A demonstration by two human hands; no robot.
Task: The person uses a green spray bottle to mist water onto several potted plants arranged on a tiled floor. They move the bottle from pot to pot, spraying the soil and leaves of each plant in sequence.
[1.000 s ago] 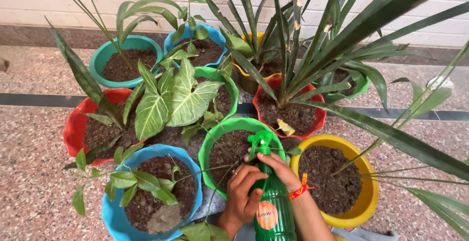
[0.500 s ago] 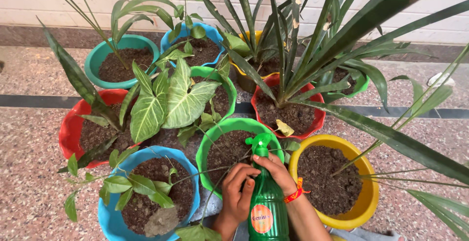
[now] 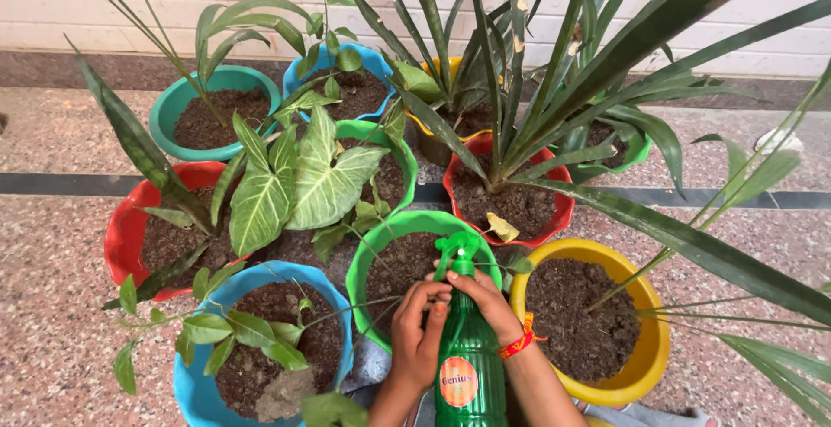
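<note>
Spray bottle (image 3: 468, 359) upright btwn both hands; L fingers (image 3: 421, 319) & R fingers (image 3: 481, 293) wrapped round neck.

Green plastic spray bottle (image 3: 468, 359), upright, ribbed body, round orange label facing the camera, bright green trigger nozzle on top. Sits low centre, over the near rim of the green pot (image 3: 374, 245) of dark soil, beside the yellow pot (image 3: 651, 306).
</note>
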